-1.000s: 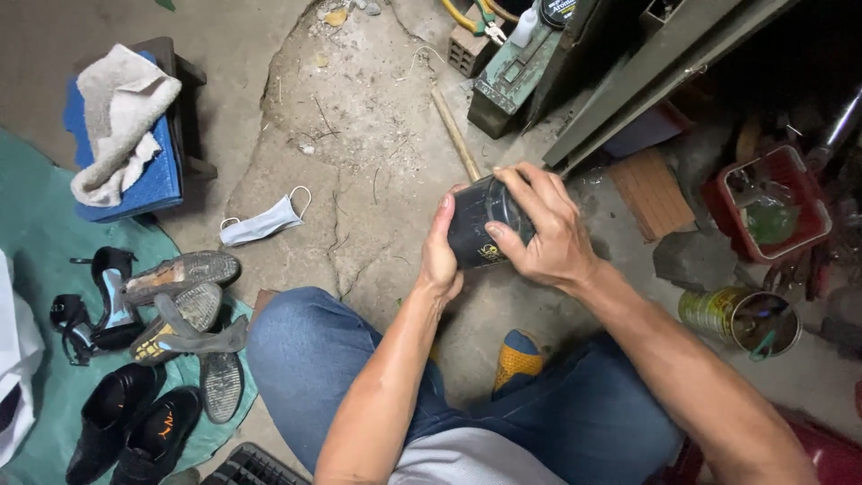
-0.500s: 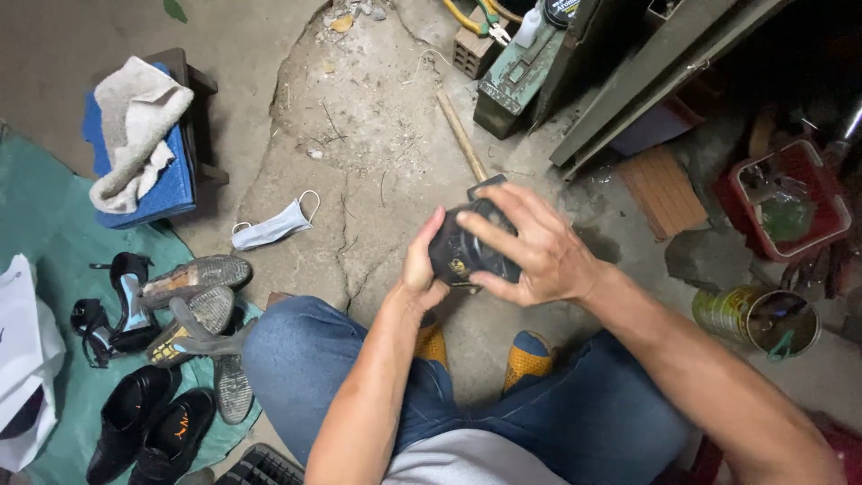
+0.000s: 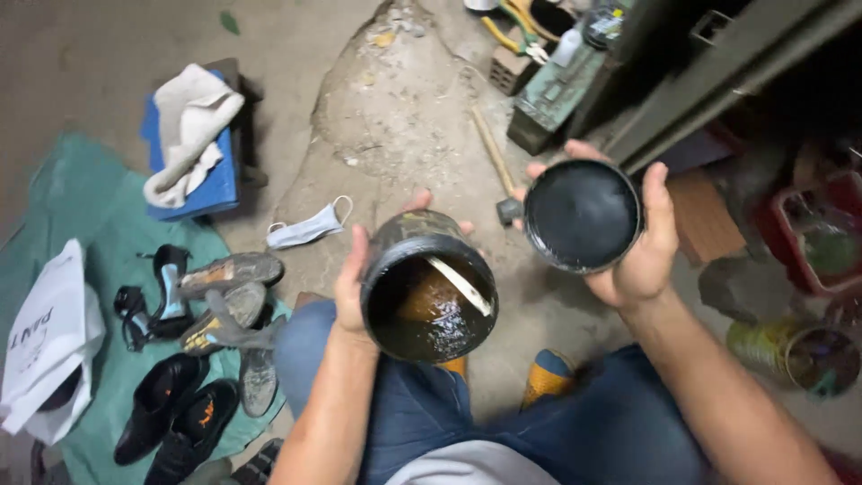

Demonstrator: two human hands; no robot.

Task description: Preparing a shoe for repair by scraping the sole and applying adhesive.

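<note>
My left hand [image 3: 356, 280] grips a black round jar [image 3: 422, 280] that is open, with dark brown sticky stuff and a pale flat stick [image 3: 460, 284] inside. My right hand [image 3: 642, 247] holds the jar's black round lid [image 3: 582, 216] off to the right, its inner side turned up toward me. Both sit above my knees in blue jeans [image 3: 431, 422], over a cracked concrete floor.
A hammer [image 3: 496, 171] lies on the floor behind the jar. A face mask [image 3: 310, 228], several worn shoes [image 3: 215, 305] on a green sheet [image 3: 81, 224], a white bag [image 3: 49, 341], a cloth on a blue stool [image 3: 189, 144], a tin can [image 3: 799, 355] and a red crate [image 3: 826, 233] surround me.
The lid has come off the jar. My right hand lifted it away to the right, and the jar now tilts open toward me in my left hand.
</note>
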